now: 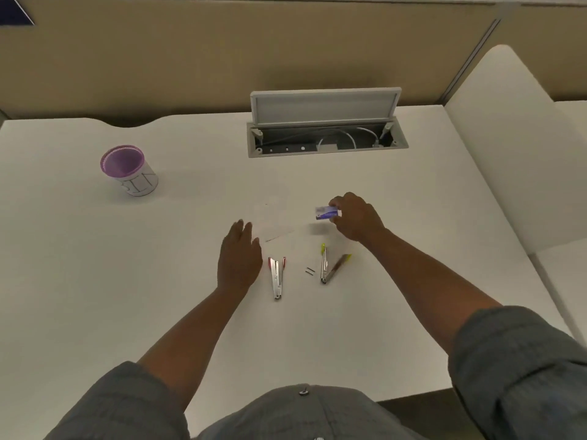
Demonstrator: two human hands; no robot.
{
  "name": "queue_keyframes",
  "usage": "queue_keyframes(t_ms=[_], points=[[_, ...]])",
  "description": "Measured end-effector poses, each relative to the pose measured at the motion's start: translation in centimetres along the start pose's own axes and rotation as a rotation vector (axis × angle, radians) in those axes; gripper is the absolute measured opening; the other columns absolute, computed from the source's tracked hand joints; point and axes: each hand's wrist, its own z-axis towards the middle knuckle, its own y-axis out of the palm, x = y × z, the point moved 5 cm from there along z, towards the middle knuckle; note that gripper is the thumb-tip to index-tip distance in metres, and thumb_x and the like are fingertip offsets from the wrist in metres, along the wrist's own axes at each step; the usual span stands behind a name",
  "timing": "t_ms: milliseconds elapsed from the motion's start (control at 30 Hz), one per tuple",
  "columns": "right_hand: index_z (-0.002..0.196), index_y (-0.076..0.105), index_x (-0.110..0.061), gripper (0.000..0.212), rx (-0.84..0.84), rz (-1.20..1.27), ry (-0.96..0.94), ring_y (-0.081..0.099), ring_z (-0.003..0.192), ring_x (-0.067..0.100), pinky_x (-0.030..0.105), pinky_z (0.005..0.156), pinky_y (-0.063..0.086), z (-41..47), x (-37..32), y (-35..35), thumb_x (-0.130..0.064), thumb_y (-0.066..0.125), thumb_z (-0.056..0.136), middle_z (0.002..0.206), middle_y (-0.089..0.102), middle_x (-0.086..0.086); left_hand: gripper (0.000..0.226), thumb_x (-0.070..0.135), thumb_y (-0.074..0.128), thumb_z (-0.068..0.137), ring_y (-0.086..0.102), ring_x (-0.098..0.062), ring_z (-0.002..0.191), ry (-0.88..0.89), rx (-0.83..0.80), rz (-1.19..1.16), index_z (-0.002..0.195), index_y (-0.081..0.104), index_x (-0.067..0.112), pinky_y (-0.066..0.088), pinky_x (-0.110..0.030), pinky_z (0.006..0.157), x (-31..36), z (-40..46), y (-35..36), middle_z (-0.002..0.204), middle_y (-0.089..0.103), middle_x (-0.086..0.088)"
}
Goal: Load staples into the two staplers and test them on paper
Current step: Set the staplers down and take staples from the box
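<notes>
On the white desk point(95, 281), the left hand point(239, 258) lies flat with straight fingers beside the red stapler point(277, 277), seemingly just touching the faint paper sheet point(274, 222). The right hand point(357, 217) pinches one small blue staple box point(326, 213) above the desk. Two staplers lie swung open: the red one and a yellow stapler point(330, 265). Between them lie two loose staple strips point(309, 271).
</notes>
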Motion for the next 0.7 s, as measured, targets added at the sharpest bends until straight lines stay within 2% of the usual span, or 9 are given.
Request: queue_keyframes(t_ms=[133,333,567,700], points=[[0.117,0.059,-0.02,0.032,-0.028,-0.058,0.072,0.054,0.112,0.026,0.04,0.094,0.044,3.0,3.9,-0.6,-0.031,0.061,0.087,0.117,0.061,0.005,0.052,0.018,0.048,0.096,0.028,-0.042,0.142,0.078,-0.086,0.244,0.14,0.04,-0.009,0.03,-0.052,0.114,-3.0,-0.2,2.8,0.151,0.031,-0.03],[0.113,0.06,-0.019,0.027,-0.056,-0.187,0.105,0.058,0.104,0.026,0.04,0.092,0.046,8.7,6.3,-1.1,-0.026,0.062,0.088,0.111,0.065,0.006,0.064,0.035,0.025,0.097,0.02,-0.035,0.147,0.044,-0.132,0.272,0.148,0.029,-0.004,0.022,-0.049,0.118,-3.7,-1.0,4.3,0.157,0.024,-0.023],[0.12,0.059,-0.019,0.031,-0.052,-0.154,0.067,0.054,0.11,0.029,0.042,0.092,0.047,14.8,7.2,-1.2,-0.023,0.061,0.089,0.119,0.061,0.008,0.063,0.034,0.027,0.097,0.017,-0.03,0.149,0.029,-0.138,0.299,0.15,0.026,-0.002,0.019,-0.047,0.12,-3.9,-0.8,4.6,0.159,0.021,-0.019],[0.125,0.057,-0.02,0.037,-0.089,-0.15,0.063,0.052,0.115,0.029,0.042,0.093,0.046,16.1,7.4,-0.1,-0.028,0.062,0.089,0.124,0.057,0.01,0.064,0.035,0.026,0.097,0.014,-0.028,0.15,0.013,-0.144,0.305,0.151,0.024,-0.001,0.017,-0.046,0.12,-4.0,-0.7,4.7,0.16,0.018,-0.017]])
